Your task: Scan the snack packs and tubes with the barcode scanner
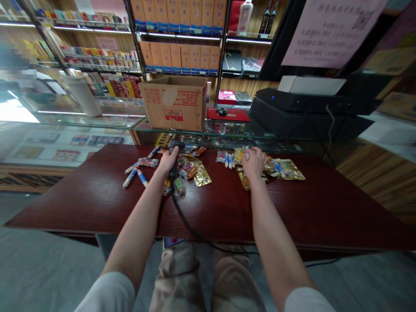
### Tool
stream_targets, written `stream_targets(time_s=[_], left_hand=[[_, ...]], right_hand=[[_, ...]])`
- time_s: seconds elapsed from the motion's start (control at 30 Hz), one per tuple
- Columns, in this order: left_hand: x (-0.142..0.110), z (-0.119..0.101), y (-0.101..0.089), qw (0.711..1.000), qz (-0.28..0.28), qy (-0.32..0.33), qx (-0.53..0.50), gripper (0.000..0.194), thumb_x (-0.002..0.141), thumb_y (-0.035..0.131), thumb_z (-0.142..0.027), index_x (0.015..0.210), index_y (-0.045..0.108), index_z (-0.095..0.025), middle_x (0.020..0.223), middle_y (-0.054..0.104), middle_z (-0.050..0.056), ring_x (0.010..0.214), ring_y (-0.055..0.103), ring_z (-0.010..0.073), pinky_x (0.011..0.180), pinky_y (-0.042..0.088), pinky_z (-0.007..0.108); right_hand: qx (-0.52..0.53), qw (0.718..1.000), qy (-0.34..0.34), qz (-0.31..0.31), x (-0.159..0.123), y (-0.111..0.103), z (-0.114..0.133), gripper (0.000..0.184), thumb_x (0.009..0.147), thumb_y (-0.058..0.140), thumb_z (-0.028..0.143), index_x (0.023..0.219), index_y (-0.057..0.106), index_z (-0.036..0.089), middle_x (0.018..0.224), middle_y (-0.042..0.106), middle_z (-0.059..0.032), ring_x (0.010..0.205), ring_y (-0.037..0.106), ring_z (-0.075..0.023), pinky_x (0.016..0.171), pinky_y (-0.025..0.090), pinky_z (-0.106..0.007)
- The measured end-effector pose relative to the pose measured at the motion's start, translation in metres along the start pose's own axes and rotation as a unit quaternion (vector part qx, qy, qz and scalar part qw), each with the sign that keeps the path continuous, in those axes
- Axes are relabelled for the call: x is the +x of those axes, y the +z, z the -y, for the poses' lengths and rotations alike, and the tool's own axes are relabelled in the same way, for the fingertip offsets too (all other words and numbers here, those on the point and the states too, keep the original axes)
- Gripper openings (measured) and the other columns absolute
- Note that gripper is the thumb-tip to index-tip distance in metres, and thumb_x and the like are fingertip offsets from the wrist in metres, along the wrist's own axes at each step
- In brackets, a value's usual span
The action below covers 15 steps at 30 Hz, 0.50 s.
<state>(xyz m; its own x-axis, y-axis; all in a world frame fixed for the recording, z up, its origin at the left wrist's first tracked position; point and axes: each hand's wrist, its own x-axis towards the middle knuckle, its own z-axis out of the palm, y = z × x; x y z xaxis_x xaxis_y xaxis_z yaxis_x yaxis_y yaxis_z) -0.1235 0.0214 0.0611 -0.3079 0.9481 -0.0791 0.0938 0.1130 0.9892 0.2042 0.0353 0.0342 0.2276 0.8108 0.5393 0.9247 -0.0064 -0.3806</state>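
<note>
My left hand [168, 161] is closed round the handle of a black handheld barcode scanner [176, 145], whose cable [185, 221] runs down over the table's front edge. Small wrapped snacks lie under and around it, among them a gold packet [203, 174] and a clear-wrapped snack [179, 187]. Several blue-and-white wrapped sticks [130, 177] are scattered to its left. On the right-hand pile, my right hand [255, 162] has its fingers curled down; what they grip is mostly hidden. Beside that hand are a yellow packet [238, 155], upright blue-and-white sticks [230, 161] and gold packets [294, 170].
Both piles rest on a dark red wooden table [214, 212]. Behind it, a glass counter carries an open cardboard box [175, 104], a mouse [222, 111] on a red mat, and black equipment [308, 115]. A blurred person [19, 73] is at far left.
</note>
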Motion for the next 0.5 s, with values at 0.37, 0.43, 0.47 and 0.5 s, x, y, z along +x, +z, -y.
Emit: stream_targets(time_s=[0.37,0.43,0.47,0.5], left_hand=[[-0.004,-0.004,-0.004,1.0,0.01,0.008,0.006,0.04,0.094,0.056,-0.048,0.1,0.064,-0.01,0.066,0.065,0.005,0.041,0.054,0.012,0.043,0.043,0.024],[-0.004,-0.005,-0.005,1.0,0.003,0.008,-0.003,0.039,0.094,0.056,-0.047,0.1,0.064,-0.01,0.07,0.066,0.006,0.042,0.055,0.0121,0.042,0.043,0.024],[-0.004,-0.005,-0.005,1.0,0.0,0.009,-0.007,0.038,0.095,0.055,-0.046,0.101,0.063,-0.01,0.074,0.067,0.007,0.043,0.056,0.012,0.042,0.043,0.024],[-0.003,-0.005,-0.006,1.0,-0.002,0.011,-0.012,0.037,0.096,0.054,-0.045,0.101,0.062,-0.01,0.077,0.068,0.007,0.043,0.056,0.0118,0.041,0.043,0.024]], right_hand=[[-0.068,0.993,0.004,0.092,-0.011,-0.001,0.011,0.039,0.096,0.044,0.04,0.117,0.069,0.018,0.13,0.062,-0.0175,0.129,0.043,-0.0368,0.11,0.017,-0.065],[-0.058,0.997,-0.017,0.052,-0.01,-0.001,0.019,0.039,0.095,0.045,0.037,0.118,0.068,0.017,0.131,0.061,-0.0176,0.132,0.039,-0.0372,0.111,0.018,-0.062],[-0.047,0.998,-0.035,0.038,-0.01,0.001,0.025,0.039,0.095,0.044,0.035,0.12,0.068,0.017,0.131,0.06,-0.0169,0.132,0.039,-0.036,0.112,0.019,-0.059],[-0.033,0.997,-0.059,0.035,-0.009,0.004,0.035,0.039,0.095,0.043,0.033,0.122,0.066,0.017,0.13,0.061,-0.016,0.13,0.041,-0.0342,0.112,0.021,-0.056]])
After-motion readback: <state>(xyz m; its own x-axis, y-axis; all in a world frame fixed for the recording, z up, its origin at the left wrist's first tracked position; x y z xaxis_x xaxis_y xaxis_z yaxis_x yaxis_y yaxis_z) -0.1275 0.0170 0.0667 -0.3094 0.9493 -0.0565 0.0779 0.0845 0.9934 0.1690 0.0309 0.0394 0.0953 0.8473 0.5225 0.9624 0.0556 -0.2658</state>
